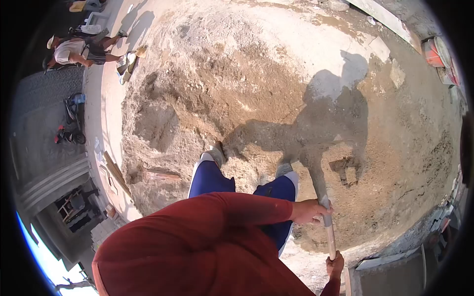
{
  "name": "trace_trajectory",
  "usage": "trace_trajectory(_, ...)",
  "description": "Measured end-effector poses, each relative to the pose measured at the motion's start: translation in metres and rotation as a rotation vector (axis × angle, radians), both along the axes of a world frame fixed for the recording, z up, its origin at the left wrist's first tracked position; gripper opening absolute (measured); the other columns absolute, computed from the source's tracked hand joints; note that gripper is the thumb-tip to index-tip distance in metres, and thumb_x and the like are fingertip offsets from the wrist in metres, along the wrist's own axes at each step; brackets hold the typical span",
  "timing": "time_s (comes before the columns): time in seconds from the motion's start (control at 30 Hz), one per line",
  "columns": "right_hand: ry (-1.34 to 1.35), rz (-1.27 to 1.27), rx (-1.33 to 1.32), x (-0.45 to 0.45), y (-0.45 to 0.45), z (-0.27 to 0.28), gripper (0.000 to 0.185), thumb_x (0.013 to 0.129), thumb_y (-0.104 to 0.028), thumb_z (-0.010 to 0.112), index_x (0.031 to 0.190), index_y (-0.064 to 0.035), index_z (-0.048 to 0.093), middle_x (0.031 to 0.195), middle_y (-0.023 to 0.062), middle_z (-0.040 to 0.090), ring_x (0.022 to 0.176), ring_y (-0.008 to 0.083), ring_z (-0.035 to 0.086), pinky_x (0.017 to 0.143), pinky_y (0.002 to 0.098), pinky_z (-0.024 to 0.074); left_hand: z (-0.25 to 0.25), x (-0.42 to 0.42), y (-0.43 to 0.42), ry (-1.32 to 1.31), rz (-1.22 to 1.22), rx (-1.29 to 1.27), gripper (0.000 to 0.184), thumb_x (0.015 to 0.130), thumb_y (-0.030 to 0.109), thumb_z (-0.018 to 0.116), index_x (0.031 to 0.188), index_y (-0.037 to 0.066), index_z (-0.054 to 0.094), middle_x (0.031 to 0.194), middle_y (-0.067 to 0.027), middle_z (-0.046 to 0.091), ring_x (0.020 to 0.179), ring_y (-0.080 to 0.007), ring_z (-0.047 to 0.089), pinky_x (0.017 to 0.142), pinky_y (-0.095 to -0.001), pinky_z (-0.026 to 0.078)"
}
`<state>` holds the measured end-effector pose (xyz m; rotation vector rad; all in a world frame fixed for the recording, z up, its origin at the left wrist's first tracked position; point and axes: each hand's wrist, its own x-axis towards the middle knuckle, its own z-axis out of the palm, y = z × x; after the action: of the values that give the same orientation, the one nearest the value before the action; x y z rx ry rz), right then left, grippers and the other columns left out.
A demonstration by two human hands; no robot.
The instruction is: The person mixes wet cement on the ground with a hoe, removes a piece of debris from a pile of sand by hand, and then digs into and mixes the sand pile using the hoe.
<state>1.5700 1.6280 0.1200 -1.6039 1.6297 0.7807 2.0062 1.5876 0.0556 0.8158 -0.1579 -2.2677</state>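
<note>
Both of my hands are closed around the shaft of a long-handled shovel (330,237). My left hand (312,212) grips it higher in view, where the pale wooden shaft meets a grey part. Lower down, my right hand (335,264) wraps round the end of the shaft. The grey part slants away to the sand and gravel heap (237,84), and its blade cannot be made out against the dark shadow there. My feet stand on the heap, my blue trouser legs (212,178) just in front of me.
Another person (74,52) walks on the pavement at upper left, near a bag-like object (127,66). A motorbike (71,121) stands further left. Wooden planks (116,172) lie beside the heap. A red bucket (435,53) is at upper right, near a concrete edge (385,17).
</note>
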Motion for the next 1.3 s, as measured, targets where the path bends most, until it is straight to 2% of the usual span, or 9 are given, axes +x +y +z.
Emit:
trace_trajectory(0.07,-0.173,-0.057,-0.076,0.034,0.002,-0.020,0.015,0.074,-0.008,0.069,0.082,-0.0044,0.057,0.076,0.0155,0.063,0.067,0.0337,0.063,0.063,0.0432,0.0487,0.042,0.061,-0.012,0.227,0.058,0.173,0.035,0.101,0.026,0.063,0.131,0.018,0.047,0.142,-0.0028,0.048,0.135,-0.0162,0.042,0.107,-0.0440,0.039)
trace_trajectory(0.4,-1.062,-0.081,-0.016,0.519,-0.028,-0.050,0.023,0.084,-0.018,0.073,0.094,-0.0038,0.057,0.070,0.0148,0.064,0.064,0.0290,0.065,0.062,0.0397,0.0497,0.200,0.398,-0.046,-0.685,0.331,-0.533,0.031,0.104,0.023,0.059,0.129,0.009,0.047,0.110,-0.0031,0.062,0.110,-0.0167,0.064,0.101,-0.0403,0.047)
trace_trajectory(0.6,-1.781,-0.241,-0.135,0.919,-0.116,0.100,0.027,0.088,-0.007,0.067,0.110,-0.0003,0.054,0.086,0.0075,0.065,0.071,0.0133,0.062,0.064,0.0299,0.0497,0.312,0.644,-0.127,-1.563,0.483,-0.847,0.051,0.103,0.036,0.058,0.131,-0.005,0.046,0.098,-0.0198,0.069,0.075,-0.0238,0.071,0.073,-0.0360,0.058)
trace_trajectory(0.8,-1.844,-0.122,-0.099,1.205,-0.162,-0.007,0.019,0.096,-0.014,0.059,0.110,-0.0006,0.060,0.086,0.0048,0.065,0.069,0.0117,0.058,0.062,0.0263,0.0461,0.117,0.866,-0.111,-2.050,0.185,-0.532,0.050,0.103,0.039,0.055,0.123,-0.007,0.054,0.103,-0.0275,0.070,0.084,-0.0340,0.073,0.078,-0.0421,0.058)
trace_trajectory(0.9,-1.591,-0.593,0.398,1.207,-0.068,-0.136,0.020,0.098,-0.016,0.059,0.113,-0.0024,0.062,0.092,0.0046,0.066,0.077,0.0142,0.062,0.059,0.0298,0.0473,-0.017,0.849,-0.028,-1.907,0.297,-0.009,0.046,0.104,0.040,0.053,0.112,-0.003,0.069,0.113,-0.0320,0.067,0.106,-0.0429,0.067,0.095,-0.0461,0.052)
trace_trajectory(1.03,-0.910,-0.748,0.752,1.088,0.057,-0.298,0.024,0.097,-0.010,0.055,0.116,0.0024,0.063,0.105,0.0167,0.071,0.087,0.0283,0.073,0.071,0.0402,0.0565,-0.270,0.767,0.119,-1.815,-0.427,-0.056,0.043,0.105,0.036,0.049,0.117,0.000,0.070,0.114,-0.0264,0.069,0.105,-0.0388,0.068,0.094,-0.0486,0.052)
trace_trajectory(1.17,-0.973,-0.800,0.802,1.018,0.019,-0.281,0.019,0.095,-0.009,0.056,0.108,0.0035,0.062,0.096,0.0165,0.070,0.080,0.0272,0.071,0.068,0.0418,0.0560,-0.239,0.713,0.080,-1.676,-0.736,-0.153,0.041,0.104,0.031,0.051,0.120,-0.003,0.067,0.112,-0.0251,0.070,0.098,-0.0371,0.071,0.085,-0.0479,0.056)
trace_trajectory(1.23,-0.957,-0.693,0.968,1.005,-0.044,-0.245,0.011,0.093,-0.007,0.059,0.099,0.0015,0.061,0.084,0.0148,0.067,0.070,0.0255,0.067,0.064,0.0413,0.0550,-0.174,0.696,0.038,-0.970,0.356,0.591,0.025,0.100,0.020,0.061,0.110,-0.003,0.065,0.097,-0.0168,0.067,0.086,-0.0311,0.067,0.075,-0.0461,0.056)
trace_trajectory(1.3,-0.929,-0.743,0.981,0.966,-0.091,-0.205,0.005,0.091,-0.006,0.061,0.092,-0.0008,0.059,0.075,0.0109,0.063,0.062,0.0233,0.062,0.060,0.0402,0.0542,-0.164,0.662,0.013,-0.758,0.602,0.574,0.023,0.100,0.018,0.061,0.111,-0.002,0.061,0.096,-0.0139,0.065,0.083,-0.0275,0.065,0.074,-0.0450,0.056)
